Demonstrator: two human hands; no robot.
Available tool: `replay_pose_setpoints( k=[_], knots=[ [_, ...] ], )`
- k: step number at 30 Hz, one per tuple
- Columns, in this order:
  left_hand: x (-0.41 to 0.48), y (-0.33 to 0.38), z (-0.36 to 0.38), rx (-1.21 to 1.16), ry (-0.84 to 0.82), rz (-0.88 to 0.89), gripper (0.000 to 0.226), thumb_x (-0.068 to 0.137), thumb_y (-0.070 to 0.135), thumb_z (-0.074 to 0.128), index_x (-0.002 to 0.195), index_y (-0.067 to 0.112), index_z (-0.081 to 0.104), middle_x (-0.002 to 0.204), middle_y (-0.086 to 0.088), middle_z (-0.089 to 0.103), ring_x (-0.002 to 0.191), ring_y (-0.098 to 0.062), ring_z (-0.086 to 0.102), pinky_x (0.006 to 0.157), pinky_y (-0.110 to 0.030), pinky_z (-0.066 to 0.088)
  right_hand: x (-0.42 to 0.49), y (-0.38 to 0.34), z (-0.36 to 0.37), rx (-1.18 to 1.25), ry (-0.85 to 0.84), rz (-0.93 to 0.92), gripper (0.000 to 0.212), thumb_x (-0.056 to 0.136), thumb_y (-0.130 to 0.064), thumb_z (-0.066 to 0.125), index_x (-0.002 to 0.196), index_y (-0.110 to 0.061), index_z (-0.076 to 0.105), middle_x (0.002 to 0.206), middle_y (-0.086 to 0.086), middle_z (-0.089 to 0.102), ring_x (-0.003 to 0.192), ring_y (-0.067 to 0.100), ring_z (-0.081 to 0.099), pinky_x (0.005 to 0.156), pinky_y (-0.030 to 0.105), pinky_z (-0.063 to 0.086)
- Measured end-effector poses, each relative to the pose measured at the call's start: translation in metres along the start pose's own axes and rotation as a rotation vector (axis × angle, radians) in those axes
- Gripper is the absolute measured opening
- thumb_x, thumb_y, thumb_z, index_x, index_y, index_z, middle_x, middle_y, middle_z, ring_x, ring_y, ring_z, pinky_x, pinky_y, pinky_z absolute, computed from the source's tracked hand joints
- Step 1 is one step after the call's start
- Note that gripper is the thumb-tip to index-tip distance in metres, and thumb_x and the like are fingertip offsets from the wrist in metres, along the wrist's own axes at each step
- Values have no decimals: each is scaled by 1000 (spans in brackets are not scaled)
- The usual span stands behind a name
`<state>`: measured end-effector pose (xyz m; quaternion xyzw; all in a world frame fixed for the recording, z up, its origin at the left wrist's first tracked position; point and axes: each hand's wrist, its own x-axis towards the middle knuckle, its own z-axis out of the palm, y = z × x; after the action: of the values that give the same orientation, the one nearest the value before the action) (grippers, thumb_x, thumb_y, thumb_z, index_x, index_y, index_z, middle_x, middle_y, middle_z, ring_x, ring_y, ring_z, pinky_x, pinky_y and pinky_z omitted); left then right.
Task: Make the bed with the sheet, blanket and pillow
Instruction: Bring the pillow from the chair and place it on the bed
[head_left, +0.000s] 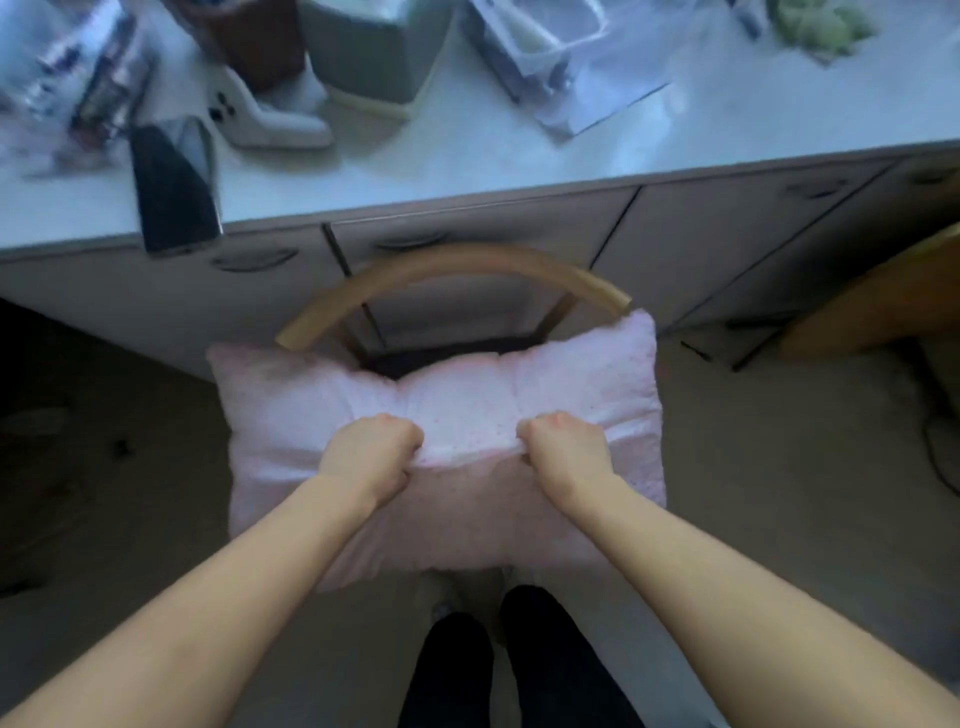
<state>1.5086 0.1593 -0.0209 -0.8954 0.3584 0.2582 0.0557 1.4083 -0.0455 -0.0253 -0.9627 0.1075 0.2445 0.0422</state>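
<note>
Your left hand (375, 453) and right hand (563, 451) each clench a fistful of the pink pillow (447, 447) over the wooden chair (447, 265). Lift level, clearing the chair back.

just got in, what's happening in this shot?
A person is holding a pale pink pillow with both fists: the left hand and right hand each grip bunched fabric near its middle. The pillow sits over the seat of a wooden chair pushed up to a white desk cluttered with blurred items, including a dark phone. No bed, sheet or blanket is in view, so the pillow is not yet placed.
</note>
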Motion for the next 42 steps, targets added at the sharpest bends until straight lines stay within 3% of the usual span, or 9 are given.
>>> replay_pose_setpoints(
  k=[4, 9, 12, 18, 27, 31, 35, 39, 42],
  knots=[
    [-25, -4, -44, -40, 15, 7, 21, 77, 13, 59, 71, 18, 40, 96, -1, 63, 94, -28, 62, 62, -32, 41, -29, -5, -46, 73, 22, 33, 14, 92, -12, 56, 97, -19, 67, 96, 5, 65, 95, 27, 63, 76, 37, 53],
    [-58, -7, -104, -43, 19, 24, 22, 69, 10, 56, 67, 14, 35, 73, 0, 54, 73, -27, 50, 52, -29, 31, -61, -3, -105, 237, 18, 47, 20, 97, -19, 52, 108, -19, 69, 101, 0, 66, 93, 21, 62, 72, 28, 38],
    [-78, -4, -145, -38, 62, 42, 21, 63, 10, 54, 66, 13, 34, 64, -1, 46, 65, -28, 45, 50, -28, 29, -80, 0, -144, 236, 56, 26, 19, 96, -19, 54, 109, -19, 69, 103, 1, 67, 96, 22, 63, 73, 27, 38],
    [-103, 2, -251, -39, 206, 53, 23, 61, 12, 60, 66, 11, 37, 65, -3, 48, 68, -30, 51, 49, -29, 28, -101, 11, -244, 196, 221, 23, 5, 89, -22, 62, 88, -18, 64, 100, 8, 68, 99, 33, 64, 67, 31, 39],
    [-147, 42, -420, -26, 614, 78, 20, 70, 15, 63, 60, 21, 46, 72, 6, 53, 76, -25, 58, 60, -28, 36, -159, 49, -395, 167, 627, 76, 16, 92, -27, 62, 106, -24, 71, 109, 6, 71, 101, 31, 66, 72, 31, 43],
    [-164, 82, -474, -8, 700, 119, 23, 71, 17, 63, 59, 23, 44, 71, 3, 52, 76, -29, 57, 55, -29, 31, -201, 79, -434, 195, 715, 155, 17, 93, -28, 62, 108, -26, 71, 112, 4, 70, 105, 28, 66, 77, 32, 47],
    [-176, 137, -522, 81, 787, 210, 3, 74, 18, 61, 76, 19, 58, 86, -4, 65, 90, -30, 66, 62, -29, 37, -248, 118, -460, 256, 794, 203, 18, 92, -25, 61, 105, -27, 72, 110, 0, 72, 104, 24, 66, 86, 34, 53],
    [-171, 203, -549, 138, 859, 258, 19, 77, 25, 64, 95, 25, 68, 101, 0, 69, 96, -26, 66, 68, -29, 43, -289, 173, -465, 272, 831, 286, 19, 91, -25, 59, 105, -28, 71, 109, 1, 73, 106, 25, 66, 84, 33, 51],
    [-155, 254, -558, 128, 872, 324, 24, 75, 29, 65, 98, 27, 70, 103, 1, 69, 95, -24, 66, 68, -29, 46, -319, 218, -458, 279, 846, 362, 23, 92, -23, 58, 109, -29, 71, 114, 1, 72, 109, 25, 65, 87, 33, 49]
  ],
)
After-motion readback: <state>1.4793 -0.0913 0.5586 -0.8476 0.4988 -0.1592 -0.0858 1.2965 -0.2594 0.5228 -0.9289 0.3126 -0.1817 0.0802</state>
